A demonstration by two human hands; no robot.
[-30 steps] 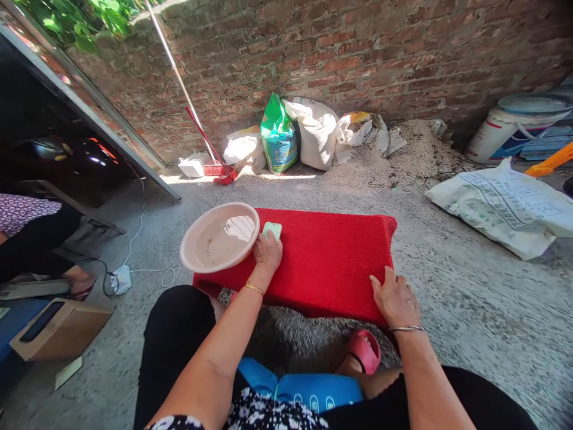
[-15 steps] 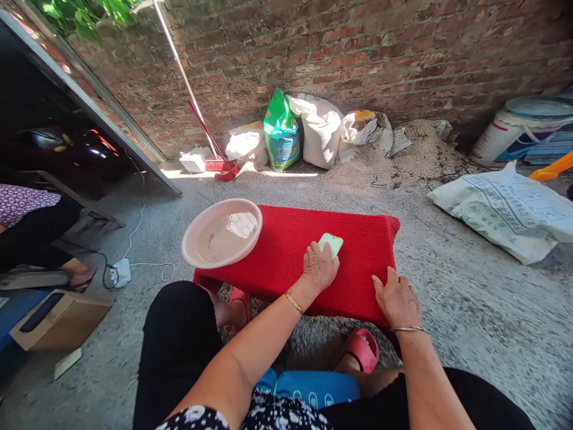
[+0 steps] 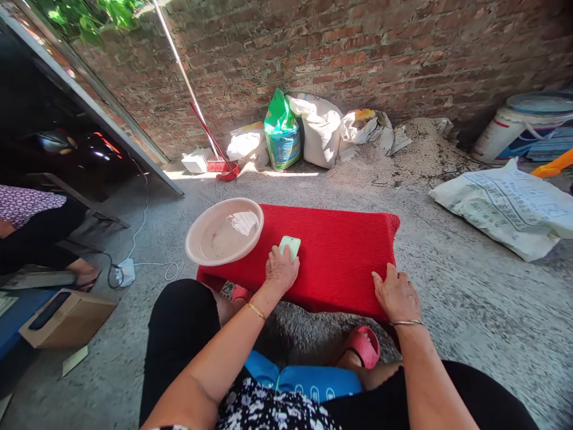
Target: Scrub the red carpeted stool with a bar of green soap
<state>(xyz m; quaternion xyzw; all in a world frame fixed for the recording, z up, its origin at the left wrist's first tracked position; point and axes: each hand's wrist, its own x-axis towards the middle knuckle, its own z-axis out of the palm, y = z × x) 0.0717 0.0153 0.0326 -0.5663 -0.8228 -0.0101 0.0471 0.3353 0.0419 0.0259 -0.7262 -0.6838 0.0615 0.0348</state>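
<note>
Red, cloth-covered, rectangular tabletop: my right grip rests at its right edge; I cannot tell whether it clamps there. My left grip pinches a flat, pale green, rounded-rectangular object by its near end, beside the round, pale pink basin.

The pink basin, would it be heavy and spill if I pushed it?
Probably heavy for its size, since the pink basin holds water. The water may slosh over the rim if shoved, because the basin is wide and open. It might drag a bit, as the red cloth beneath looks textured.
</note>
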